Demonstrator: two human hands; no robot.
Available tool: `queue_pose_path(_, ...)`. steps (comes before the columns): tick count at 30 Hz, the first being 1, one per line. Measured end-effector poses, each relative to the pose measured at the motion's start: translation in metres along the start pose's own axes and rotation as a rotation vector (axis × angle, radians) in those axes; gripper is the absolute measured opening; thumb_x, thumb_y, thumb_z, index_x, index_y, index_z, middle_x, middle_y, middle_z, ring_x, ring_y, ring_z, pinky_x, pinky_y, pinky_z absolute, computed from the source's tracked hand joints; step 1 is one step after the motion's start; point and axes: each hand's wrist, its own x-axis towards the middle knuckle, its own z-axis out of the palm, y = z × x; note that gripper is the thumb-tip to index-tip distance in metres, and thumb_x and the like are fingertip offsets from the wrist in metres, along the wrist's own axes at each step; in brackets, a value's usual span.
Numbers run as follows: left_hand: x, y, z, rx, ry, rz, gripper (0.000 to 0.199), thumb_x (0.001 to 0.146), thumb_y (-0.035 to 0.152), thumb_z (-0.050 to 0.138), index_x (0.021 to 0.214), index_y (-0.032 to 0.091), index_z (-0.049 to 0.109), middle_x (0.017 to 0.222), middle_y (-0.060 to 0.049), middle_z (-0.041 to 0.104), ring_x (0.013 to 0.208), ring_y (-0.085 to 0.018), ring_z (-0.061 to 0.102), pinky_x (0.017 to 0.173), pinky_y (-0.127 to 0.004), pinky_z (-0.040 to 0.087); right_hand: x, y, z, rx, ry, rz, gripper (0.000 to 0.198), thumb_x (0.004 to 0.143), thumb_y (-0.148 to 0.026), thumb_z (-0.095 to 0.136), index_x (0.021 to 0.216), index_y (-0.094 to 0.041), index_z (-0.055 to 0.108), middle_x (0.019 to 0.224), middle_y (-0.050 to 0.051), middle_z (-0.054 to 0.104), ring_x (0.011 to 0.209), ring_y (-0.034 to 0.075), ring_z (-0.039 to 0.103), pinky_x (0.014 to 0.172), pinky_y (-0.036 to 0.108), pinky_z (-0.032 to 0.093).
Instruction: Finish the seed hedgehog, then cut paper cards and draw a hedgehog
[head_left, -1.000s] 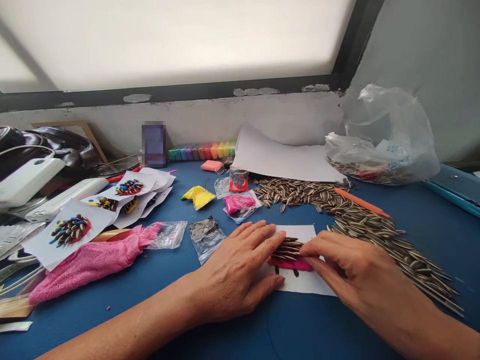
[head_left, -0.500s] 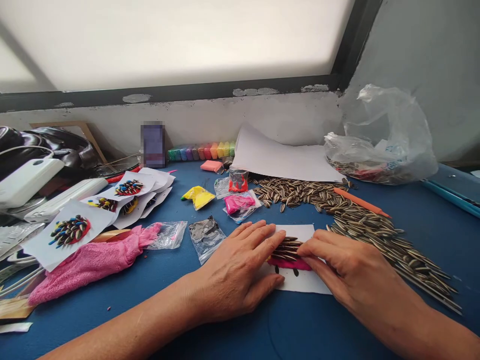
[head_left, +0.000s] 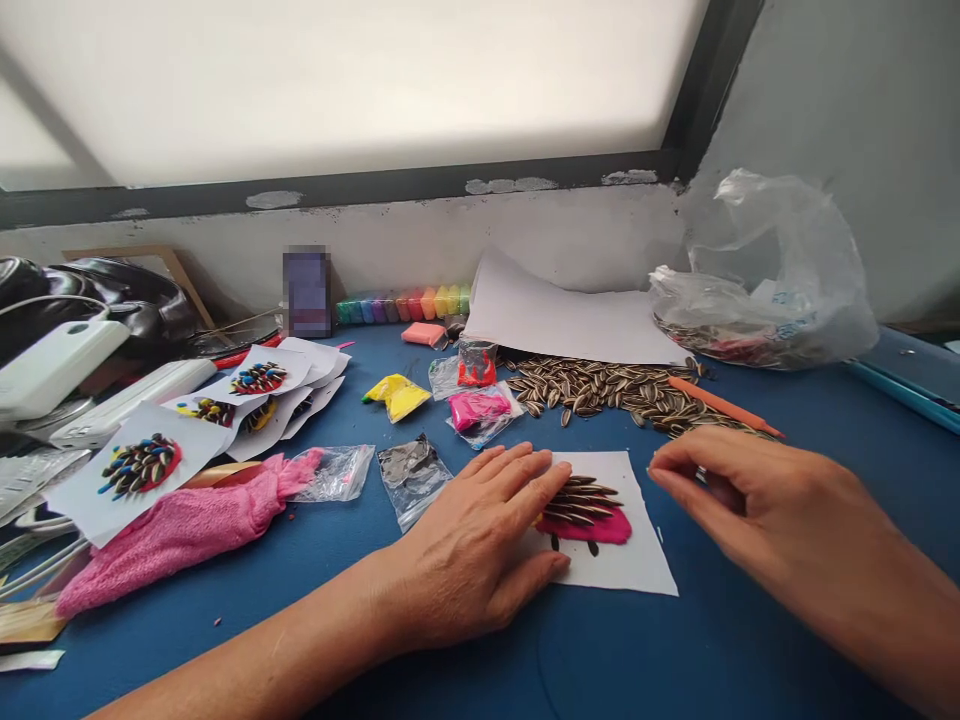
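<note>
No legible text; no numbers

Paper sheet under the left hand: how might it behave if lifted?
The paper sheet probably flexes, since it looks thin. The pink clay on it likely adds weight, so it could sag there. The striped seeds may loosen if bumped, as their tips stick out.

Looks like a home craft corner, though hard to confirm with so little room in view. Spreads over a flat blue surface (head_left: 315,620) against a scuffed white wall (head_left: 375,242), under a bright, dark-framed window (head_left: 390,90). Includes loose striped sunflower seeds (head_left: 592,385), a row of rainbow-coloured wrapped blocks (head_left: 405,304), white paper cards (head_left: 201,432) bearing seed-covered figures, and a shiny black bag (head_left: 139,298).
</note>
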Motion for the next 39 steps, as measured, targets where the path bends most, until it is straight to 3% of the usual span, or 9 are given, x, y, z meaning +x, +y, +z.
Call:
queue_pose_path(5,-0.001,-0.001,0.001,0.005,0.004,0.008,0.062,0.096,0.038,0.056,0.149,0.015,0.033,0.153,-0.014,0.043,0.144,-0.029,0.037,0.121,-0.048,0.030,0.003,0.027,-0.003,-0.213,-0.107,0.270,0.023,0.090,-0.036,0.054,0.080,-0.026,0.073,0.079,0.000,0.075,0.059,0.020,0.066,0.052,0.032,0.043)
queue_pose_path(10,-0.003,-0.002,0.003,0.015,-0.009,-0.007,0.064,0.097,0.039,0.055,0.151,0.014,0.031,0.156,-0.013,0.040,0.145,-0.030,0.035,0.122,-0.049,0.029,0.005,0.031,-0.001,-0.224,-0.238,0.344,0.017,0.088,-0.031,0.061,0.085,-0.029,0.077,0.084,-0.002,0.077,0.071,0.022,0.070,0.059,0.033,0.046)
queue_pose_path(15,-0.002,-0.001,0.002,0.017,-0.005,0.002,0.063,0.096,0.038,0.055,0.150,0.013,0.033,0.155,-0.013,0.042,0.144,-0.030,0.037,0.121,-0.049,0.029,0.004,0.033,0.006,-0.174,-0.289,0.308,0.018,0.087,-0.031,0.061,0.089,-0.031,0.079,0.088,-0.001,0.078,0.079,0.025,0.072,0.063,0.037,0.051)
queue_pose_path(23,-0.003,0.000,0.002,0.008,-0.012,-0.011,0.064,0.096,0.038,0.056,0.150,0.013,0.033,0.155,-0.014,0.042,0.144,-0.030,0.038,0.121,-0.051,0.029,0.002,0.036,0.013,-0.138,-0.221,0.224,0.020,0.086,-0.036,0.060,0.093,-0.030,0.078,0.093,0.001,0.077,0.078,0.026,0.072,0.064,0.041,0.055)
queue_pose_path(29,-0.002,-0.001,0.003,0.013,0.005,-0.007,0.064,0.095,0.038,0.056,0.151,0.014,0.033,0.154,-0.013,0.042,0.144,-0.029,0.038,0.121,-0.050,0.029,0.001,0.030,0.019,-0.118,-0.202,0.073,0.028,0.092,-0.030,0.050,0.093,-0.025,0.078,0.090,0.005,0.072,0.076,0.022,0.072,0.062,0.036,0.056)
queue_pose_path(39,-0.001,0.001,0.001,0.020,0.014,0.005,0.060,0.096,0.037,0.056,0.148,0.014,0.036,0.153,-0.015,0.044,0.143,-0.029,0.038,0.120,-0.049,0.031,-0.002,0.024,0.023,-0.331,-0.121,-0.023,0.028,0.090,-0.025,0.045,0.088,-0.020,0.072,0.084,0.007,0.071,0.065,0.024,0.070,0.052,0.037,0.053)
